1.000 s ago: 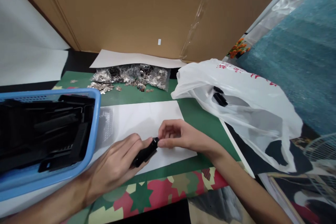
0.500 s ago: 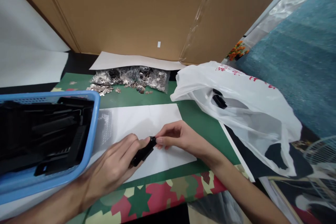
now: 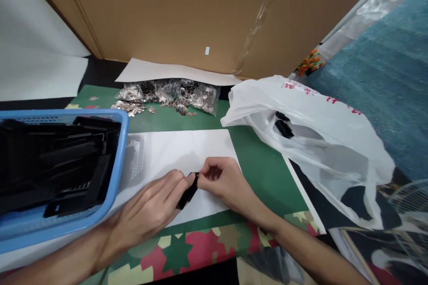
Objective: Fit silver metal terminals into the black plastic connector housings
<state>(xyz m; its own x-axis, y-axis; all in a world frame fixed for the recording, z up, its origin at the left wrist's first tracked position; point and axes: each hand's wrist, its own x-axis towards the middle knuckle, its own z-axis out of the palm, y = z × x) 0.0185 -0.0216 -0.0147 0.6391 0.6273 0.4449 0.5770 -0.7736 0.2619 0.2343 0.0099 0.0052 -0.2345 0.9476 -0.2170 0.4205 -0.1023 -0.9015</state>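
Note:
Over the white paper [image 3: 167,147], my left hand [image 3: 155,198] is closed around a black plastic part [image 3: 187,193], which is held at a tilt. The fingers of my right hand [image 3: 223,181] are pinched together at the upper end of that part. Whatever sits between those right fingertips is too small or hidden to make out. To the left, a blue basket [image 3: 120,160] holds many similar black plastic parts [image 3: 72,153].
Small shiny metal pieces [image 3: 130,107] lie loose beside clear plastic bags [image 3: 203,97] of them at the back. On the right sprawls a white plastic bag [image 3: 337,120] with black parts [image 3: 284,128] inside. A cardboard wall [image 3: 160,13] stands behind.
My right hand has curled its fingers more tightly at the end of the black part. The black part has turned slightly in my left hand, and the camera view has shifted a little.

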